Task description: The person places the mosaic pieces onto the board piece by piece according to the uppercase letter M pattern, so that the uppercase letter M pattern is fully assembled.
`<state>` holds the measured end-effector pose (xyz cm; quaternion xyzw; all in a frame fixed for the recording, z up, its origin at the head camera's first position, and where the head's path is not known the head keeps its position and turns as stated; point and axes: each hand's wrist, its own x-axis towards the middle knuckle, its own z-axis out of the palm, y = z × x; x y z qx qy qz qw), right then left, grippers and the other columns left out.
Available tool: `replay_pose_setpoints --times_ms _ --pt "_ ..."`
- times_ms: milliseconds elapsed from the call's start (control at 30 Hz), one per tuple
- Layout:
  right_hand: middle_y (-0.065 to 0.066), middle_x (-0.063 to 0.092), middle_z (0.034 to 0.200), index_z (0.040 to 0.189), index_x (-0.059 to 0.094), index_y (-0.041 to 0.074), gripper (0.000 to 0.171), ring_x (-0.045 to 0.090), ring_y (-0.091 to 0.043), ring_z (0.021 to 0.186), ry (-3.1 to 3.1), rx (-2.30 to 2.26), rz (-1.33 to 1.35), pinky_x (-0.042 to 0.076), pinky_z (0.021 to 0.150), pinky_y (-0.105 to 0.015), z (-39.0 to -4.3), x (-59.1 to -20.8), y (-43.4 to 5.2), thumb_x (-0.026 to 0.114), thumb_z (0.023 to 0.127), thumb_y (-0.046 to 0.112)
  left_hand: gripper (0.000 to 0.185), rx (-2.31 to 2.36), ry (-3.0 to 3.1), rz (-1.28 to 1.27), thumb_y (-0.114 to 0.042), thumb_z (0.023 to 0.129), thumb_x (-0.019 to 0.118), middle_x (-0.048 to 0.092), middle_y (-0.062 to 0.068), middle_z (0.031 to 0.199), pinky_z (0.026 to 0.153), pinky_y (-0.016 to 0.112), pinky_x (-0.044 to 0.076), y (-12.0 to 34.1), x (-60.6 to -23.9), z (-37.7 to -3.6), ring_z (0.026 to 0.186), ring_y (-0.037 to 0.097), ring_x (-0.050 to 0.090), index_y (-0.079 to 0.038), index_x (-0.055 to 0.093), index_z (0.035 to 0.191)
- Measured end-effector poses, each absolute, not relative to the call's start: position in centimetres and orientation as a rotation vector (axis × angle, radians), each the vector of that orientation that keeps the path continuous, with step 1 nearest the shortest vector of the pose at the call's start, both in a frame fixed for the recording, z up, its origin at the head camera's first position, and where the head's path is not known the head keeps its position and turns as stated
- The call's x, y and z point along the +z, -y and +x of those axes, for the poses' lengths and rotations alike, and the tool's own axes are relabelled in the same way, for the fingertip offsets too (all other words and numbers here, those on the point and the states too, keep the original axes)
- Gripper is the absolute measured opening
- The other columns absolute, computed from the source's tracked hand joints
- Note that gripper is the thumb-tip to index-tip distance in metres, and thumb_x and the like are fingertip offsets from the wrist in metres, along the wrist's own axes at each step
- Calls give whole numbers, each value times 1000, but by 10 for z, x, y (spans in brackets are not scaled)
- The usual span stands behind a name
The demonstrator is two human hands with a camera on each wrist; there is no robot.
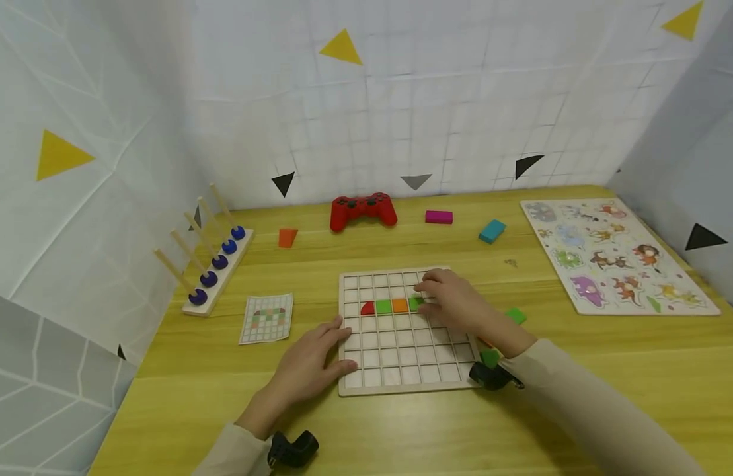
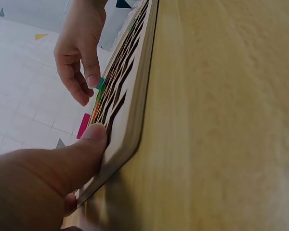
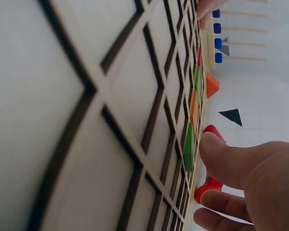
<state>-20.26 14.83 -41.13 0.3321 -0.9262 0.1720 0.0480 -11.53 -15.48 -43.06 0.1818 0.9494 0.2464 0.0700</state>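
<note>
Four coloured tiles are counted in one row of the wooden grid board [image 1: 402,377]: a red quarter-round [image 1: 368,308], a green square [image 1: 383,306], an orange square [image 1: 399,305], and a second green tile [image 1: 416,303] at the right end of that row. That last green tile is met by the right hand [image 1: 455,305], fingers curled down over it with a fingertip [image 3: 216,154] beside its edge in the right wrist view; whether it is actually pinched or only pressed cannot be told. The board's near-left edge is pressed by the left hand [image 1: 309,362], fingers lying fairly straight and the thumb [image 2: 89,144] set against the rim, apparently so the board is kept from sliding. A pattern card [image 1: 266,318] is laid just left of the board, likely kept there to be read. Loose green pieces [image 1: 515,315] are seen just right of the board, close to the right forearm. Open grid cells are left near and far of the filled row. Bare tabletop [image 1: 402,430] is left along the near edge, while the far side is taken by a red gamepad [image 1: 363,210], an orange block [image 1: 287,237], a pink block [image 1: 439,217] and a teal block [image 1: 492,231], all well apart from the hands.
</note>
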Motion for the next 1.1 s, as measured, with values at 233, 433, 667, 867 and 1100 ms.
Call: replay_pose_setpoints --times_ms 233,433,667,867,1100 --pt "-19 63 115 107 72 4 24 59 -33 105 2838 555 975 53 88 -48 -204 -412 -153 76 86 16 61 734 -2854 549 -47 91 66 41 5 157 110 52 41 154 -429 -118 139 33 45 -15 54 141" --pt "-16 64 108 102 74 4 21 59 -30 98 2816 559 974 52 84 -45 -204 -416 -155 77 85 16 61 742 -2842 564 -47 91 66 41 6 157 110 53 41 151 -429 -118 139 34 45 -14 54 140" --pt "-26 63 115 107 73 0 20 58 -42 108 2804 706 802 50 90 -56 -205 -409 -192 70 90 12 60 740 -2839 553 -47 91 66 40 5 157 111 53 40 151 -427 -118 140 34 43 -15 54 140" --pt "-25 64 115 109 72 0 21 57 -42 109 2879 732 711 49 91 -58 -199 -407 -228 67 93 11 60 731 -2853 535 -47 91 66 40 5 158 113 53 39 152 -426 -118 142 33 42 -16 54 141" --pt "-27 62 120 114 72 2 25 57 -44 111 2956 728 730 50 91 -58 -196 -412 -231 67 94 15 60 724 -2851 525 -48 91 66 40 5 158 112 53 39 153 -430 -116 142 33 42 -15 55 140"
